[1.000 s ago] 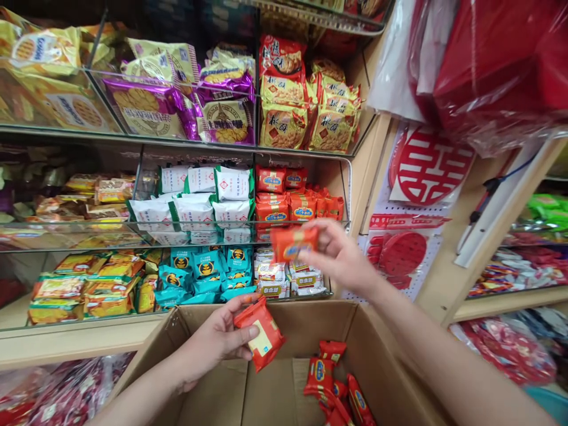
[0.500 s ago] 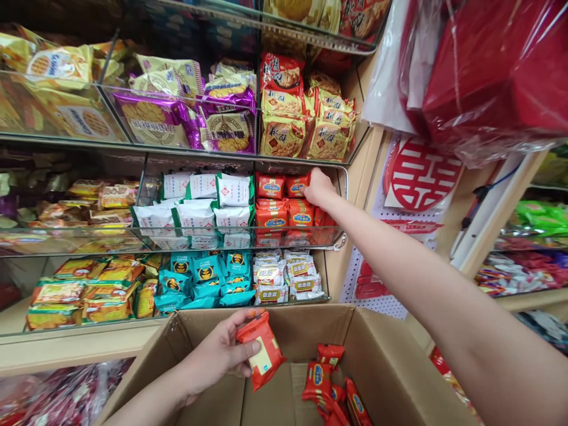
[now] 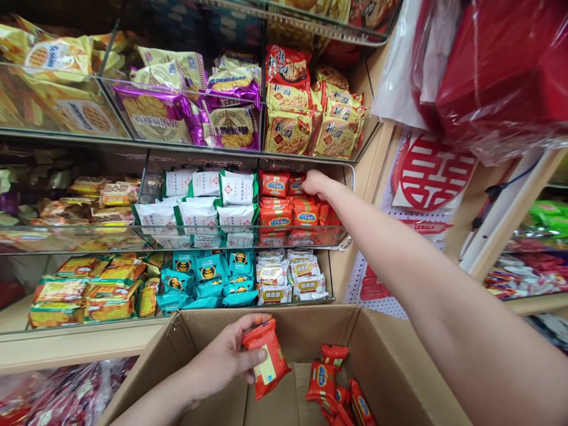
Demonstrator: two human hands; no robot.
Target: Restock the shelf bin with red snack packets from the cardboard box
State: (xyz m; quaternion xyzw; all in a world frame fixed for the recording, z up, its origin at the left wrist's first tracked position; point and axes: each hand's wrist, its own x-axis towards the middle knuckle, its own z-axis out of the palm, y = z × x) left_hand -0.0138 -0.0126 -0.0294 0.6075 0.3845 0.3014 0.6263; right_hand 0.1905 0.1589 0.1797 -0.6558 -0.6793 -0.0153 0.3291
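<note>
In my left hand (image 3: 233, 358) a red snack packet (image 3: 267, 364) is pinched between thumb and fingers, its pale label toward me. It hangs above the open cardboard box (image 3: 306, 322). My right hand (image 3: 317, 183) reaches into the middle shelf, fingers curled at the right end of a small red packet (image 3: 296, 183) on the top row; the fingertips are partly hidden. Below that hand sit more red packets (image 3: 306, 211), stacked in rows behind a clear shelf lip. Several loose red packets (image 3: 322, 381) lie inside the box, on its right side.
White-and-green packets (image 3: 197, 213) fill the compartment left of the red ones. Teal packets (image 3: 208, 269) and white-and-gold packets (image 3: 271, 273) stand on the shelf below. A clear lip (image 3: 199, 239) edges the middle shelf. Red bags in plastic (image 3: 501, 77) hang at upper right.
The view has shifted slightly, moving the shelf a little to the right in it. My right hand covers a bit more of the top red packet; my left hand keeps its packet over the box.
</note>
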